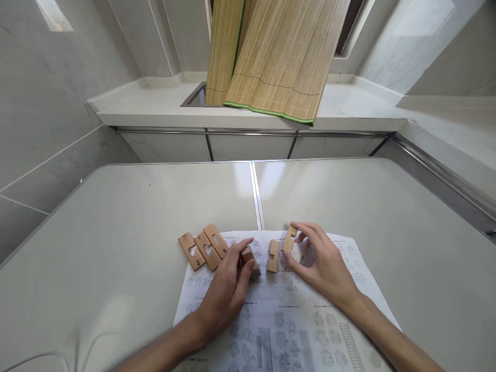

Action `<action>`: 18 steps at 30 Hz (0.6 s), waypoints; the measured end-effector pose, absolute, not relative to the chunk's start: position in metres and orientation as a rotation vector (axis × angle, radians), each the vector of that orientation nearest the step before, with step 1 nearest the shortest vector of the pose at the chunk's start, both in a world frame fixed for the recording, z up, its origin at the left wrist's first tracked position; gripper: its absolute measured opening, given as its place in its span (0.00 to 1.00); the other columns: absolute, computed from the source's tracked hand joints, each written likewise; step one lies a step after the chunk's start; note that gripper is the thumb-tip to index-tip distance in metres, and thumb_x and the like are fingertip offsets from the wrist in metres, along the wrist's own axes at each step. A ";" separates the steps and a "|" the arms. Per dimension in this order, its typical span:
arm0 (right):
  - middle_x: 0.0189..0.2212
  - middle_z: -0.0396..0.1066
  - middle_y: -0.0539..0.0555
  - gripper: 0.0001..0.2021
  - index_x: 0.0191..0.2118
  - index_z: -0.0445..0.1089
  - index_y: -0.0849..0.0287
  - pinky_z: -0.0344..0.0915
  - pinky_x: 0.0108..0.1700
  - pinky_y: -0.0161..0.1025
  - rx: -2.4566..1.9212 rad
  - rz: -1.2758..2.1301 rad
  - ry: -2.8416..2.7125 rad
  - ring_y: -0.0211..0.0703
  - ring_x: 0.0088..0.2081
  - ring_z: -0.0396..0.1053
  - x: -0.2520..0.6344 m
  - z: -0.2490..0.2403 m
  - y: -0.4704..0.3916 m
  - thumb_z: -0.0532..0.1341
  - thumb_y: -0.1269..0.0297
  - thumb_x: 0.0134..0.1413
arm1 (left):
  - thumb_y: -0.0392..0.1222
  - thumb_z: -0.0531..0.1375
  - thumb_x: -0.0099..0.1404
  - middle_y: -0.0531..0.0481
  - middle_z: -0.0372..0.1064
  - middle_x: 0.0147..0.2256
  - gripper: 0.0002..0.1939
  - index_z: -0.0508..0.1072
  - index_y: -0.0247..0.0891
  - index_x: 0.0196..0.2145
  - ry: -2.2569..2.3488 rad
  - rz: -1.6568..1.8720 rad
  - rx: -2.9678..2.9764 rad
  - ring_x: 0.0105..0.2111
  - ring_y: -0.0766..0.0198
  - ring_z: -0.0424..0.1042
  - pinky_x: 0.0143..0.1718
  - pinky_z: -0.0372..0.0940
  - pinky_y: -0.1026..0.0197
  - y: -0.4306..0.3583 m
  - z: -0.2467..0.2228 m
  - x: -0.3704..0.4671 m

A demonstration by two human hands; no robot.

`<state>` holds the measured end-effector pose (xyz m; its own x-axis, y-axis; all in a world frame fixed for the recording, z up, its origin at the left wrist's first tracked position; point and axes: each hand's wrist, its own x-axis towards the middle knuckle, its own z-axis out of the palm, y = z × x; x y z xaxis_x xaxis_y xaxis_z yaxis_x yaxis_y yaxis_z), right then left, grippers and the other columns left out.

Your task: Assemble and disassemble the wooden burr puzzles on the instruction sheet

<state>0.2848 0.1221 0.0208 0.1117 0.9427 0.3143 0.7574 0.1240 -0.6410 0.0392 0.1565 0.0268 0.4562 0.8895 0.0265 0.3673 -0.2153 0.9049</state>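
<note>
Two bare hands work over a large printed sheet [287, 310] on a pale table [116, 217], right of the table's left edge and across the line of its central seam [256, 191]. The left hand [228, 289] curls around a small wooden block [251, 258], thumb against its near side and index finger reaching over its far end; how the other fingers sit cannot be told. The right hand [325, 266] pinches a notched wooden piece [290, 239] end to end between thumb and index finger, its other fingers bent behind. Between the hands, a second notched piece [273, 256] lies on the sheet near its far edge. At the sheet's far left corner, three flat slotted pieces [207, 250] lie slanted side by side, marked with dark numerals. Beyond the table's far edge, bamboo mats [282, 62] hang over the front edge of a white counter [155, 111], beside a sink [196, 97].
</note>
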 end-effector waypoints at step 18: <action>0.58 0.69 0.61 0.29 0.66 0.60 0.49 0.77 0.55 0.60 -1.475 0.456 -1.959 0.60 0.57 0.72 0.282 0.022 0.120 0.65 0.66 0.61 | 0.44 0.52 0.80 0.42 0.67 0.53 0.18 0.66 0.44 0.64 1.095 0.704 1.920 0.44 0.55 0.72 0.50 0.71 0.51 0.158 0.028 0.042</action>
<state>0.2819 0.1199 0.0220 -0.1692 0.9453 0.2790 0.7247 0.3112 -0.6148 0.0422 0.1582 0.0277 0.4709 0.8789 0.0762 0.4343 -0.3062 0.8471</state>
